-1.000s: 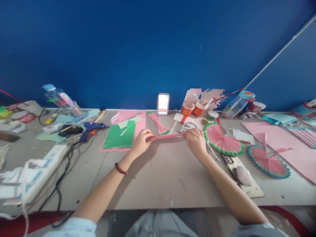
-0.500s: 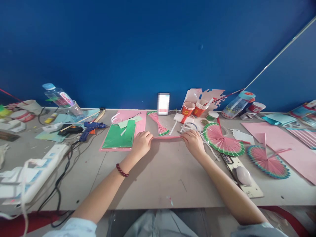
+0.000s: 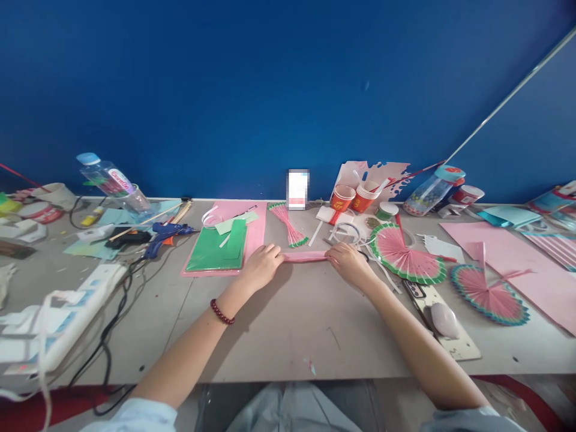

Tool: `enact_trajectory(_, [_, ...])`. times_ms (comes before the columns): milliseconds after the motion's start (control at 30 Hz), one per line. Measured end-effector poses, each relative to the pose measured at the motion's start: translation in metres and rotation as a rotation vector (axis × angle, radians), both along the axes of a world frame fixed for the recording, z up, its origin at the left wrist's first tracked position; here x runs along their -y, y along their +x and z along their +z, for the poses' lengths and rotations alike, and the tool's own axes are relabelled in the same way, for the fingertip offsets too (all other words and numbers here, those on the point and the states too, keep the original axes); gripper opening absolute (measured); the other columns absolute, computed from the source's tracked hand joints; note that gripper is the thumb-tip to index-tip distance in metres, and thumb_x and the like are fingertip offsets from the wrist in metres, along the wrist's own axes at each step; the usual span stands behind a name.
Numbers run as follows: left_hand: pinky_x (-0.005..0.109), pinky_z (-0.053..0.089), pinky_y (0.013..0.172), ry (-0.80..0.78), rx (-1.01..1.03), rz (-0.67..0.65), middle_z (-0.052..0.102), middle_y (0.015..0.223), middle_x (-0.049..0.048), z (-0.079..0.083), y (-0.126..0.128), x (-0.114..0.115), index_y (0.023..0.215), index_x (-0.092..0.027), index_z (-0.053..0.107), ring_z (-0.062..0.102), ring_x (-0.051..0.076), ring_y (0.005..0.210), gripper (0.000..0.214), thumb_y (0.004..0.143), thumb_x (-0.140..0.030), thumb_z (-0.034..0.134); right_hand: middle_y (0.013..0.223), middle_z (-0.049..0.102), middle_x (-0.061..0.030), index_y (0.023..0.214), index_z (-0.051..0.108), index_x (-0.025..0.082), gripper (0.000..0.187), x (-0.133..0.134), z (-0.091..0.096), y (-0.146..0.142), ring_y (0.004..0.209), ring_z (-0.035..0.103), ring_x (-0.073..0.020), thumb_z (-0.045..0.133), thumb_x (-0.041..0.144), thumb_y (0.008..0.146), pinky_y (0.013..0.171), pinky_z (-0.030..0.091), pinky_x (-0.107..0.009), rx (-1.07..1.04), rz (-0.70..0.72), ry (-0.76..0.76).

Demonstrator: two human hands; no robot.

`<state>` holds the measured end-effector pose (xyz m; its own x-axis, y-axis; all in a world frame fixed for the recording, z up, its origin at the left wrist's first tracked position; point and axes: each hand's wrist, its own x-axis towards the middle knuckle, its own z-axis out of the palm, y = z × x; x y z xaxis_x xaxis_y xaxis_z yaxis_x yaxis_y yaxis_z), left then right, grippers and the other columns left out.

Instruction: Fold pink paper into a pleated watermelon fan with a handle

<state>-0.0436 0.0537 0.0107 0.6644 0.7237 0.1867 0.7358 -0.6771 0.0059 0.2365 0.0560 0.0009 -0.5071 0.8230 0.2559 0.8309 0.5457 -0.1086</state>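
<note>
A narrow folded strip of pink paper [image 3: 305,257] stretches between my two hands, low over the grey table. My left hand [image 3: 264,264] pinches its left end, close to the green paper sheets [image 3: 216,252]. At the other end my right hand [image 3: 348,261] grips the strip, its fingers bent around it. Just behind lies a pleated pink paper piece with green ends [image 3: 288,225], gathered at its middle. A pink fan with a green rim [image 3: 407,257] is spread open to the right of my right hand.
Red paper cups [image 3: 343,198] and scissors [image 3: 360,246] are behind my right hand. A blue glue gun [image 3: 166,235] and a white power strip [image 3: 85,312] lie left. Another pink fan [image 3: 490,297], a phone [image 3: 427,318] and pink sheets [image 3: 508,264] are at right.
Both hands have come slightly toward me with the pink strip. More of the strip's flat face shows now.
</note>
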Motion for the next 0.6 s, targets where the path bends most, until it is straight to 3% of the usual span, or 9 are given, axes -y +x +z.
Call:
enact_trajectory(300, [0.028,0.046,0.075,-0.178,0.227,0.085,0.059,0.092,0.0051,-0.0093,-0.0050,-0.0057,0.098,-0.021,0.064,0.056,0.018,0.091,0.040,0.080,0.004,0.038,0.089,0.066,-0.0072,0.088,0.066,0.019,0.022,-0.0031,-0.0017,0.0024,0.085,0.059,-0.0193,0.044,0.020,0.090,0.078,0.045,-0.032,-0.238,-0.011,-0.124])
enact_trajectory(467, [0.030,0.044,0.080,-0.131,0.149,-0.034,0.055,0.097,0.0054,-0.0092,-0.0039,-0.0059,0.114,-0.024,0.057,0.053,0.018,0.095,0.056,0.075,0.010,0.036,0.088,0.065,-0.0078,0.086,0.065,0.017,0.020,-0.0052,-0.0034,0.0021,0.086,0.058,-0.0196,0.045,0.018,0.089,0.079,0.045,-0.032,-0.243,0.002,-0.128])
enact_trajectory(600, [0.029,0.045,0.076,-0.140,0.105,-0.005,0.054,0.094,0.0059,-0.0067,-0.0034,-0.0048,0.114,-0.023,0.058,0.054,0.019,0.091,0.057,0.073,0.011,0.036,0.085,0.065,-0.0075,0.085,0.065,0.017,0.020,-0.0056,-0.0036,0.0016,0.083,0.058,-0.0194,0.045,0.017,0.088,0.076,0.045,-0.031,-0.247,-0.010,-0.136])
